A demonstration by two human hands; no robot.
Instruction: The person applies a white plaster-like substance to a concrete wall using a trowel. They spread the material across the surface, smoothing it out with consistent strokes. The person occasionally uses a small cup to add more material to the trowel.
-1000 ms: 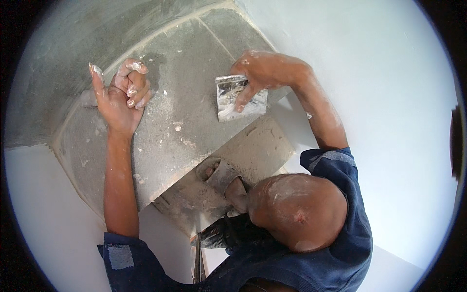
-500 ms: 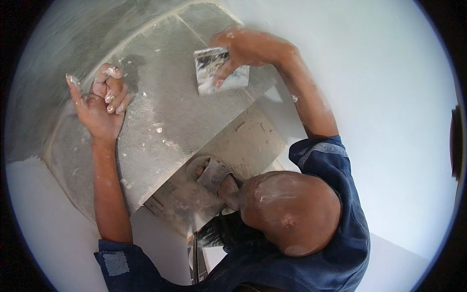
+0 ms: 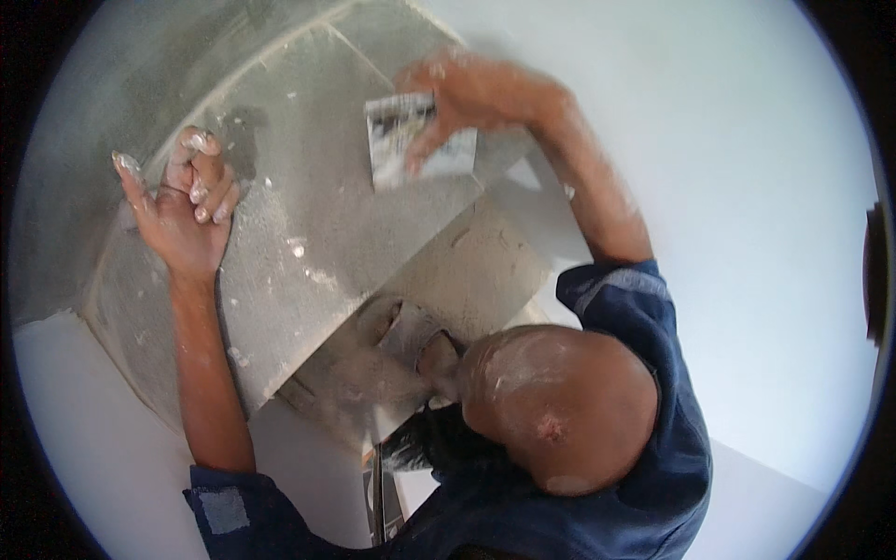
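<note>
My right hand (image 3: 457, 93) grips a square flat plate (image 3: 390, 159) with white edges and dark and white smears. Its thumb lies across the plate's face, and the other fingers are mostly hidden behind. The plate is over the far part of a dusty grey slab (image 3: 327, 233), near the wall; whether it touches the slab I cannot tell. On the left, my left hand (image 3: 187, 215) has its palm up and holds nothing. Its thumb is stretched out, the fingers are loosely curled, and white paste or powder coats the tips.
A pale smooth wall (image 3: 747, 233) rises at the right, and a grey curved wall (image 3: 103, 112) at the far left. White flecks dot the slab. Beyond its near edge, lower down, are a dusty brown surface (image 3: 476, 252), a sandalled foot (image 3: 411, 331) and a bent knee (image 3: 560, 401).
My right hand and the plate have shifted slightly left, and that hand is blurred by motion. My left hand has moved a little to the left, keeping its pose.
</note>
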